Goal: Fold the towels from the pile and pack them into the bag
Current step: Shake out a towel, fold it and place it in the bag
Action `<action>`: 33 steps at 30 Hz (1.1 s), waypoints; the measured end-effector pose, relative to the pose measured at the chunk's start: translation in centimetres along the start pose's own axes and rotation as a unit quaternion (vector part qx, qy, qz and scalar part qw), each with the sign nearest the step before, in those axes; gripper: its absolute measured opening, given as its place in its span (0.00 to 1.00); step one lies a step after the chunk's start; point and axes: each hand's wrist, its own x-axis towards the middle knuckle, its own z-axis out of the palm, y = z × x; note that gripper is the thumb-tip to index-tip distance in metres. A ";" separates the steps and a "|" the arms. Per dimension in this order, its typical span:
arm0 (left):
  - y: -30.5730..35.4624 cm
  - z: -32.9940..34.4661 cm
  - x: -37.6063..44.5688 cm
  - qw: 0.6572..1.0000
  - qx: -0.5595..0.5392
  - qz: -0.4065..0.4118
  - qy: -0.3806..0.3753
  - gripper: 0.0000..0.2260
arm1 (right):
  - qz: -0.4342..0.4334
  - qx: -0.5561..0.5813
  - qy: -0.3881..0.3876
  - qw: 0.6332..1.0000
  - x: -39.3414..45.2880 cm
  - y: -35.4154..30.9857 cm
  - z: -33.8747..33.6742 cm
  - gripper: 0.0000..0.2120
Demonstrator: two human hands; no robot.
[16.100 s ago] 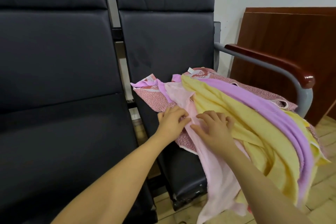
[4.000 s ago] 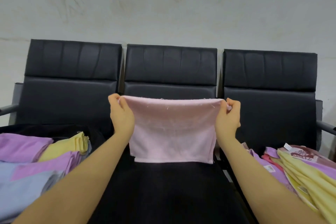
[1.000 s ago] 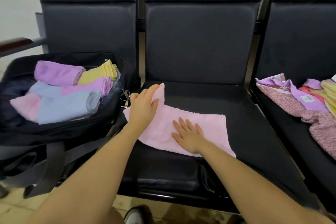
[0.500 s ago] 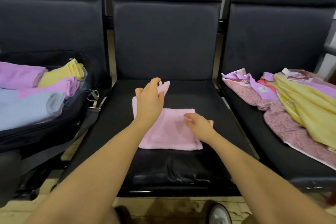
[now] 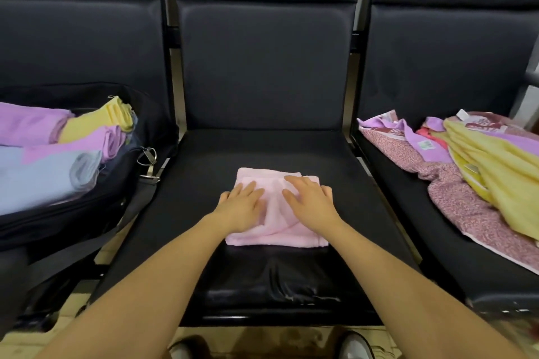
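Observation:
A light pink towel [image 5: 274, 230], folded into a small rectangle, lies on the middle black seat [image 5: 271, 151]. My left hand [image 5: 243, 207] and my right hand [image 5: 309, 202] both press flat on top of it, fingers straight, side by side. An open black bag [image 5: 116, 183] stands on the left seat, holding several folded towels in purple, yellow and blue [image 5: 49, 172]. The pile of unfolded towels [image 5: 481, 172], yellow, purple and pink-patterned, lies on the right seat.
Three black padded chairs stand in a row with upright backrests [image 5: 265, 61]. A metal clip and strap [image 5: 148, 166] hang from the bag toward the middle seat. My shoes [image 5: 353, 347] show on the floor below the seat's front edge.
The towel has been folded over once more into a smaller rectangle. My left hand came down from the lifted corner, and both hands now press flat on the towel.

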 end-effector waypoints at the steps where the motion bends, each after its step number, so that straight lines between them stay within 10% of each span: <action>1: -0.3 0.5 0.1 1.000 0.003 -0.009 -0.018 0.23 | -0.003 -0.020 -0.029 0.999 0.3 0.0 0.4 0.21; 5: -1.2 1.2 0.5 0.999 0.006 -0.035 -0.021 0.24 | 0.030 -0.101 -0.168 0.980 1.1 0.6 1.9 0.26; 13: -2.9 1.1 3.2 0.999 -0.017 -0.043 0.024 0.24 | 0.062 -0.054 -0.181 0.980 4.7 0.3 2.5 0.25; 26: -2.7 -0.4 -0.7 0.997 -0.035 0.069 0.018 0.21 | 0.078 0.317 0.060 0.943 2.9 0.0 1.1 0.10; 33: 0.2 0.6 -2.6 0.973 0.043 0.215 -0.077 0.20 | 0.045 0.298 0.115 0.946 0.3 -1.1 -0.9 0.09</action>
